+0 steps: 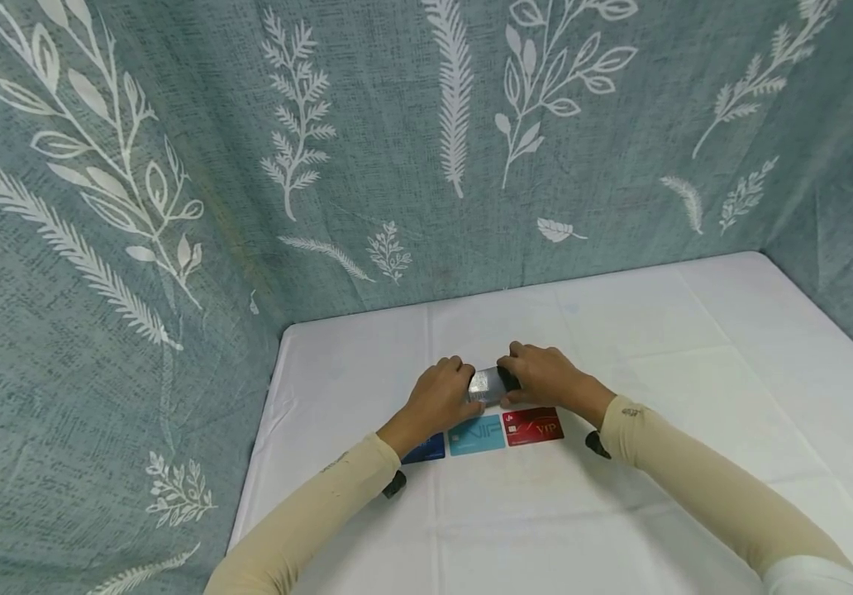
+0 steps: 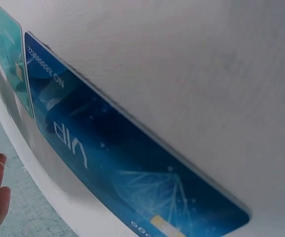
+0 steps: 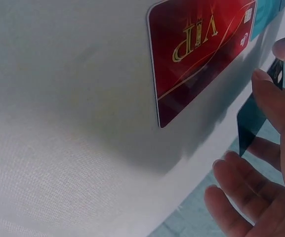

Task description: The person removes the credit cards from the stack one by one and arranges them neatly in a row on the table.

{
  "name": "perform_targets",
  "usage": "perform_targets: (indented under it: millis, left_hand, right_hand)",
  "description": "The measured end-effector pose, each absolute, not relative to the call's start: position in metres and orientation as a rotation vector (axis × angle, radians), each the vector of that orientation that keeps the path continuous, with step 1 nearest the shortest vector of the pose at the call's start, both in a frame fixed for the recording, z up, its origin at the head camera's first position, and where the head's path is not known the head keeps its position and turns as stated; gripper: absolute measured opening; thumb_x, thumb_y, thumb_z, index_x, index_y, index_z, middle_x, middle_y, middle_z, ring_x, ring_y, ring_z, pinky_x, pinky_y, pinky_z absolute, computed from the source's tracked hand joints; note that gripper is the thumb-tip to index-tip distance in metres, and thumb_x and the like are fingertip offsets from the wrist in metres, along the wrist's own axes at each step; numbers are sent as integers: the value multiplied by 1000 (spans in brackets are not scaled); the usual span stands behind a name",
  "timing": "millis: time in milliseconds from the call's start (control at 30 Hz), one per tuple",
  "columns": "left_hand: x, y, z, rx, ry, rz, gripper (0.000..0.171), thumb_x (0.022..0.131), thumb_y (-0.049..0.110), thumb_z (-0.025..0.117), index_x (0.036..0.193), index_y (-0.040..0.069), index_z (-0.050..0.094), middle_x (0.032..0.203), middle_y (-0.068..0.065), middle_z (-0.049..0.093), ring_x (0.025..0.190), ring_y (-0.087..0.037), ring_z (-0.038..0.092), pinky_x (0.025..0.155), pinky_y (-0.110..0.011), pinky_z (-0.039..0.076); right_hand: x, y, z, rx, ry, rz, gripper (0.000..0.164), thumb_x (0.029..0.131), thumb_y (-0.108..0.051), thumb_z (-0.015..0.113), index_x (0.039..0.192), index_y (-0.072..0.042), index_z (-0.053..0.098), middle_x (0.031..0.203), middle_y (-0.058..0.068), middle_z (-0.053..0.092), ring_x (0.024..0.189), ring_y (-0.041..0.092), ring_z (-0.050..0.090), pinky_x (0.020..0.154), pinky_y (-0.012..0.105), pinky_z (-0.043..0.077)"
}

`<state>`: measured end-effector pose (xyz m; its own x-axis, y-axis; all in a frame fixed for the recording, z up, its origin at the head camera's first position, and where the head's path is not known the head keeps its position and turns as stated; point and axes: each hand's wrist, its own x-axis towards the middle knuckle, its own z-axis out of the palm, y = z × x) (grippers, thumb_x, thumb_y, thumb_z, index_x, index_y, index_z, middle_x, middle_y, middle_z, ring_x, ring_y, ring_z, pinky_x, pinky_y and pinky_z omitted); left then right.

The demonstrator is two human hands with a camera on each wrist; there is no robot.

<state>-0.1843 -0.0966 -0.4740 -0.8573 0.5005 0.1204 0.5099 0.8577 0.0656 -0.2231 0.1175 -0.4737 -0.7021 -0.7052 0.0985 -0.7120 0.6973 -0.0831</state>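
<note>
Both hands hold a thin, flat, card-like piece [image 1: 488,386], grey and shiny with a dark right end, above the white table. The left hand [image 1: 437,392] grips its left end between thumb and fingers. At the other end, the right hand [image 1: 545,376] pinches it; in the right wrist view the card-like piece [image 3: 251,121] looks dark and thin. Its exact kind cannot be made out. Just in front of the hands lie three VIP cards in a row: a blue card [image 2: 98,133] partly under the left wrist, a light blue card [image 1: 476,435] and a red card [image 1: 534,426].
A white cloth covers the table [image 1: 664,364]. Green-blue curtains [image 1: 382,149] with white leaf prints hang behind and at both sides. Small black wrist-worn pieces [image 1: 394,484] stick out under the wrists.
</note>
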Motion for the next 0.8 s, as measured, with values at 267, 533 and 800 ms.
perform_targets:
  millis: [267,533,800]
  left_hand:
    - [-184,-96,-473,-814,-2917,-142,50,86,45,78,115,5,68,102,-6,67,87,-15,61,75,-29,55]
    - [-181,-94,-471,-825,-2887,-133,49,86,44,78,114,6,69,101,-6,67,86,-15,61,76,-29,55]
    - [-176,-90,-467,-833,-2885,-115,48,87,44,76,115,6,69,103,-6,67,88,-15,61,76,-29,55]
  right_hand:
    - [-220,120,-468,1193,-2829,172,62,79,-45,84,124,-5,67,101,10,65,79,15,61,65,30,57]
    - [-216,123,-464,1187,-2847,150,61,80,-44,83,124,-5,67,103,10,64,82,16,62,65,30,57]
    - [-210,128,-464,1169,-2835,141,61,80,-46,83,124,-6,68,101,9,63,80,15,61,63,30,55]
